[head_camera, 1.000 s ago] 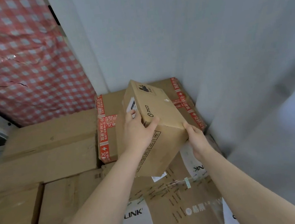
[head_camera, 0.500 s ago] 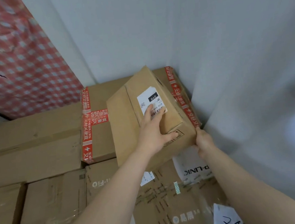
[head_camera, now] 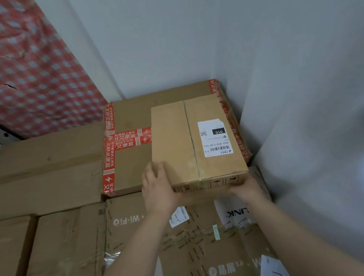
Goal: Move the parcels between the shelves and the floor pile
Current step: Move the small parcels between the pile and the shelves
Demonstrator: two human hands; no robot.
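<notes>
Both hands hold one labelled parcel point(head_camera: 177, 143)
Left hand point(head_camera: 157, 186) curls round its near left corner, right hand point(head_camera: 248, 187) cups the near right; it lies on one red-taped box point(head_camera: 129, 164), right edge near the wall point(head_camera: 294, 79).

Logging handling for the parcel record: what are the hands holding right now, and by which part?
The labelled box: left hand grips its near left corner, right hand cups the near right corner from below.
</notes>
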